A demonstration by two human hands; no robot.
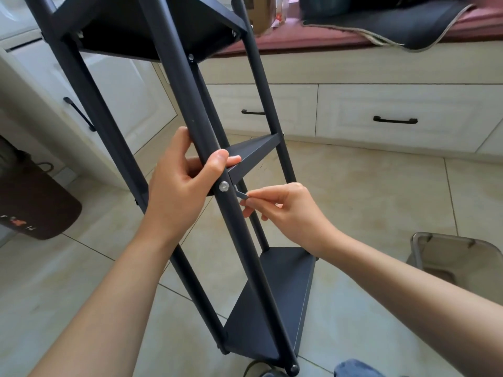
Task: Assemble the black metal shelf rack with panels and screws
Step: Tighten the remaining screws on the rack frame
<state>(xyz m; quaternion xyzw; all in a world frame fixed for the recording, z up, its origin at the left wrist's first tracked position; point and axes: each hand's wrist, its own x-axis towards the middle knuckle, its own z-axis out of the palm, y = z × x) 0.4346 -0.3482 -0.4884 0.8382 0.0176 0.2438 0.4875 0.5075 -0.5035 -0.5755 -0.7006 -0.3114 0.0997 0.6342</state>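
Observation:
The black metal shelf rack [190,110] leans tilted in front of me, with three panels fixed between its poles: top panel [152,31], middle panel [253,151], bottom panel [275,303]. My left hand [179,186] grips the near pole at the middle panel, thumb across the pole. A silver screw [224,186] sits in that pole just below my thumb. My right hand [288,210] pinches a small hex key [241,194], whose tip is at a second screw on the pole's right side.
White cabinets with black handles [395,120] line the back and left. A dark mat [408,25] hangs over a red window-seat cushion. A brown bag [35,202] stands at left, a metal stool [457,254] at right. Beige tiled floor lies below.

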